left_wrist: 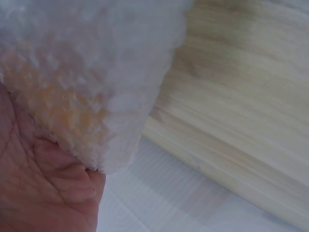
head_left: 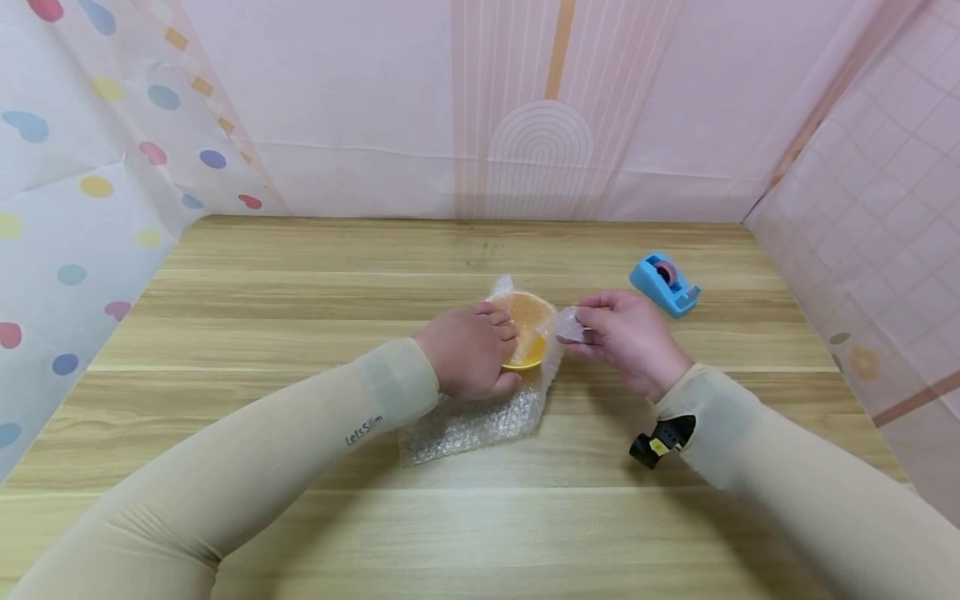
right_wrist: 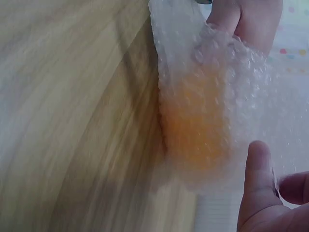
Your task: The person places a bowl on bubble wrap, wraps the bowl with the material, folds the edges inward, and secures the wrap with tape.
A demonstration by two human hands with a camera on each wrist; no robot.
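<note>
A yellow-orange bowl (head_left: 534,315) sits on the table, partly covered by a sheet of bubble wrap (head_left: 480,427). My left hand (head_left: 471,350) lies over the bowl's left side with its fingers extended, pressing the wrap there. At the bowl's right, my right hand (head_left: 628,337) pinches a raised edge of the wrap between thumb and fingers. In the right wrist view the bowl's orange side (right_wrist: 198,121) shows through the bubbles. The left wrist view has the palm (left_wrist: 48,193) against the wrapped bowl; its fingertips are hidden there.
A blue tape dispenser (head_left: 666,285) with a roll of tape stands behind and right of my right hand. The wooden table (head_left: 315,250) meets patterned sheets (head_left: 360,108) at the back and both sides. A black strap (head_left: 662,442) hangs at my right wrist.
</note>
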